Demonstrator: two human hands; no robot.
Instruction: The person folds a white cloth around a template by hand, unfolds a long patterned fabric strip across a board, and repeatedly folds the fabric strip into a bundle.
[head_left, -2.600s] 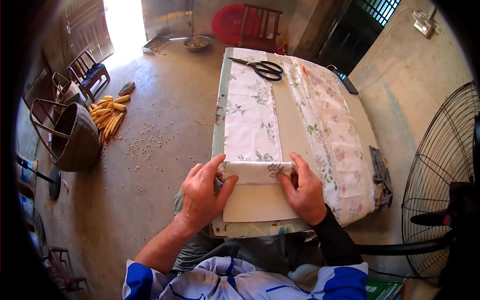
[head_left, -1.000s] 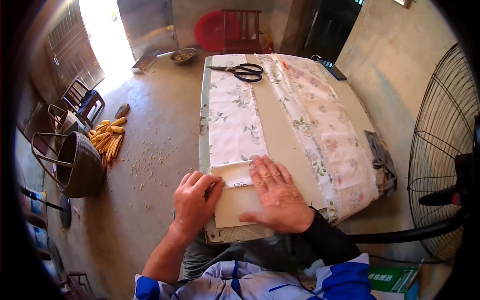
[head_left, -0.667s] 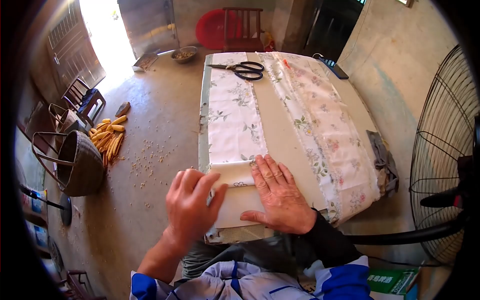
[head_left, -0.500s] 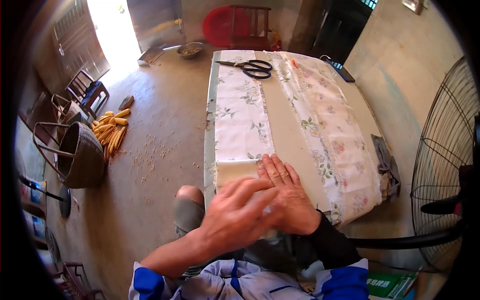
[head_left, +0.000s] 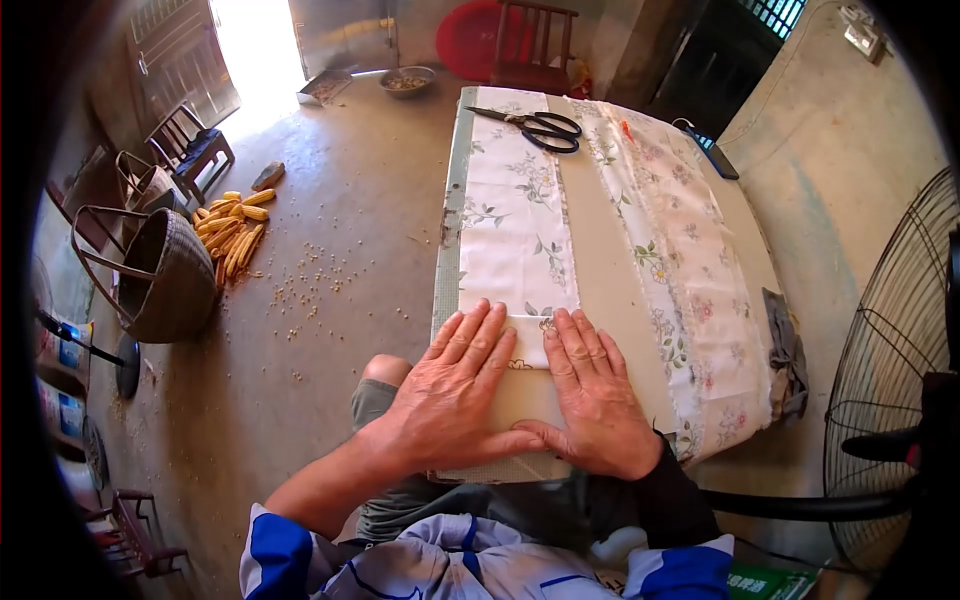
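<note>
A long strip of white floral cloth (head_left: 508,225) runs along the left side of the table, its near end folded over into a flat band (head_left: 527,345). My left hand (head_left: 450,385) lies flat with its fingertips on the left part of this fold. On the fold's right end rest the fingers of my right hand (head_left: 600,405), also stretched out. The two thumbs meet over the bare tabletop below the band. Black-handled scissors (head_left: 540,128) lie on the far end of the strip. A wider floral cloth (head_left: 690,260) covers the table's right side.
A phone (head_left: 712,155) lies at the table's far right edge, and a grey cloth (head_left: 785,350) hangs nearer. A fan (head_left: 890,350) stands to the right. On the floor at left are a woven basket (head_left: 165,285), corn cobs (head_left: 232,230) and scattered kernels.
My left hand, blurred above the right before, has come down flat on the fold beside it. The folded end now shows a narrower band with print. The view has shifted slightly.
</note>
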